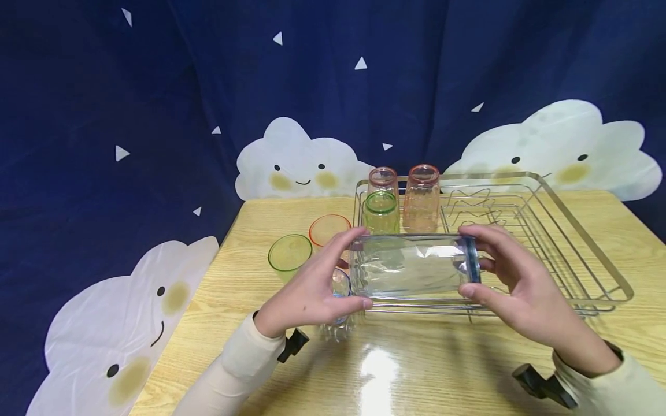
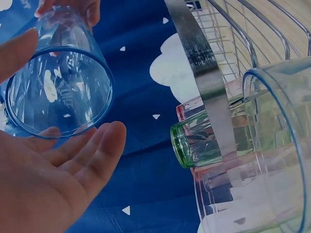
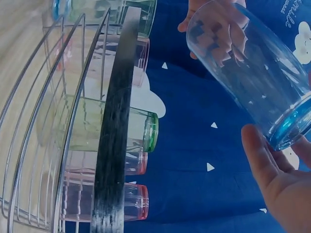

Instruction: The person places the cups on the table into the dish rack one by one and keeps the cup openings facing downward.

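Observing a navy curtain (image 1: 333, 92) beyond the far and left edges of the table (image 1: 447, 381), with vertical folds. Noting scattered white triangles (image 1: 361, 64) on it. Logging white clouds with printed faces: a large cloud (image 1: 93, 329) along the left edge, a smaller cloud (image 1: 299, 153) at the far-left corner, a wide cloud (image 1: 551, 138) behind the far-right corner. Seeing pale, yellowish wood grain on the tabletop. Recording white glare (image 1: 378, 370) toward the near edge. Picking out faint lettering (image 3: 293, 13) on the curtain, right wrist view.
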{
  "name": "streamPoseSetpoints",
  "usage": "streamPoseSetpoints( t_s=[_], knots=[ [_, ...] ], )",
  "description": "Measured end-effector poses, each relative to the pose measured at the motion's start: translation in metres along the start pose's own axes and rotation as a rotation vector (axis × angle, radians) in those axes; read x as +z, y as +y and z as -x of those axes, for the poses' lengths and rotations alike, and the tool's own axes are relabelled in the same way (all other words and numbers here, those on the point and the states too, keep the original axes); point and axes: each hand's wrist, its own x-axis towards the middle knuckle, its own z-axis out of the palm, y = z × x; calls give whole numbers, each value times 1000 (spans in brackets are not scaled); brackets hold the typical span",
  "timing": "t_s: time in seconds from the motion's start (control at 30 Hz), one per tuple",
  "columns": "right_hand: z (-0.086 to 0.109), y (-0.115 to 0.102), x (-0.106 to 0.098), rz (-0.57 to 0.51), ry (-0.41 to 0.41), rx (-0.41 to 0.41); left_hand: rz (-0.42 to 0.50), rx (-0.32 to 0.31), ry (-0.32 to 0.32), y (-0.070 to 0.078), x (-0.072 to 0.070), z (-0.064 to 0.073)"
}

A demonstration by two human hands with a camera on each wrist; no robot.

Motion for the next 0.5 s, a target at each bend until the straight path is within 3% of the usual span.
streamPoseSetpoints(
  t_s=[0.13, 0.23, 0.37, 0.5],
  knots=[
    [-2, -4, 1, 58, 4, -22, -51, -10, 14, -2, 3, 0],
    [-4, -7, 1, 158, 9, -29, -78, -21, 33, -2, 3, 1],
    [-5, -13, -1, 328, 17, 14, -60, -20, 66, -1, 1, 3],
    [-7, -17, -4, 415, 17, 45, -31, -19, 85, -1, -1, 5]
  ],
)
